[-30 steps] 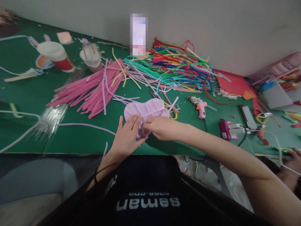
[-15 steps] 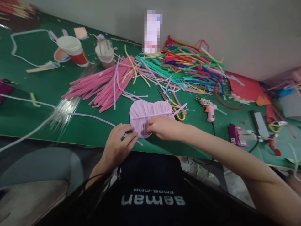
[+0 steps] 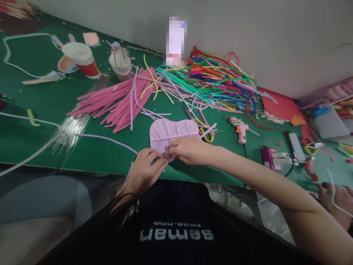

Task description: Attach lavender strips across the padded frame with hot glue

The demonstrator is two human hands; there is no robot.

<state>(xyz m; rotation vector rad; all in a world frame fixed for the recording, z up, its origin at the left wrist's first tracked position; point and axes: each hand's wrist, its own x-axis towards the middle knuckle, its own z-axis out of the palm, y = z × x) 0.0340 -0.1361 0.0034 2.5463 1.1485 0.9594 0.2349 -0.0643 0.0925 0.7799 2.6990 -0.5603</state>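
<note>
A lilac pipe-cleaner panel (image 3: 160, 131), rounded with a wavy outline, lies near the table's front edge. One lilac strip crosses its middle, and strip ends stick out at its right. My right hand (image 3: 190, 150) has its fingers curled and pinched on the panel's lower part, partly covering it. At the panel's lower left edge, my left hand (image 3: 146, 169) is closed, its fingertips pressed together close to the right fingers. A loose lilac pipe cleaner (image 3: 128, 173) passes by the left hand; the exact grip is hidden. Another lilac pipe cleaner (image 3: 107, 137) lies to the left.
Pink pipe cleaners (image 3: 118, 99) and a multicoloured heap (image 3: 220, 81) lie behind the panel. Yellow-handled scissors (image 3: 206, 135) touch its right side. Further right are a pink glue gun (image 3: 241, 133), a purple power adapter (image 3: 271, 159) and another person's hand (image 3: 336, 202). A paper cup (image 3: 82, 60) stands at left.
My left hand has shifted right, its fingertips closing at the panel's lower edge. A loose lilac strip now shows left of that hand. Another person's hand shows more at the right.
</note>
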